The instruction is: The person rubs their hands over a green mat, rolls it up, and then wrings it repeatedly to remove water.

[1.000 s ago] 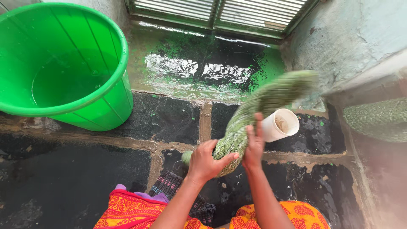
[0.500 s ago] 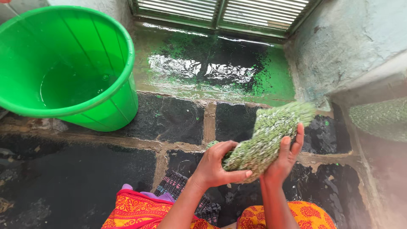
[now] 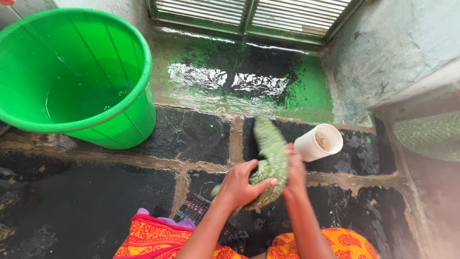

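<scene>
Bucket (image 3: 96,81) left, cup (image 3: 318,142) beside cloth (image 3: 270,163).

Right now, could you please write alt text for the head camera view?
Both hands, left hand and right hand, grip a wet green cloth over a dark stone floor. A white cup lies beside them; a green bucket holds water.

Dark wet stone floor (image 3: 96,211) with pale joints. A louvred window (image 3: 249,14) sits low in the far wall. Rough grey plaster wall (image 3: 397,43) on the right; green-stained puddle (image 3: 239,81) shines with daylight.
</scene>
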